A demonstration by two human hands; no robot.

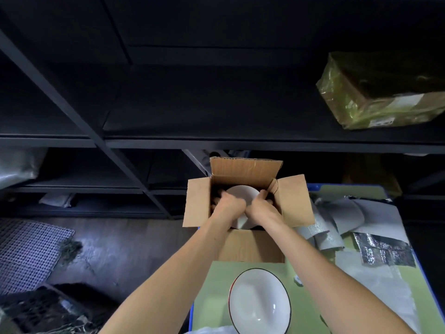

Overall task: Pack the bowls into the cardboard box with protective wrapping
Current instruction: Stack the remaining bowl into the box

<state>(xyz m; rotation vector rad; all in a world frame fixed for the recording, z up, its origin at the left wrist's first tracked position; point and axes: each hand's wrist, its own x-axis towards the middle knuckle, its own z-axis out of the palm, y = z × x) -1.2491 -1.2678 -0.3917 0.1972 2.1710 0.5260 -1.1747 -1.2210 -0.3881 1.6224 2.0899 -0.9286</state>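
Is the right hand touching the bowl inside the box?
Touching. The head view shows the right hand with its fingers curled over the rim of the white bowl inside the cardboard box.

just one view here, a wide-angle cam on the person's head, looking forward and down. it sits close over the worktop (212,280), whose near edge runs off the bottom of the frame. the cardboard box (250,247) by the far left corner lands dead centre. dark shelving (216,141) fills the top half straight ahead, with floor (108,249) past the left edge.
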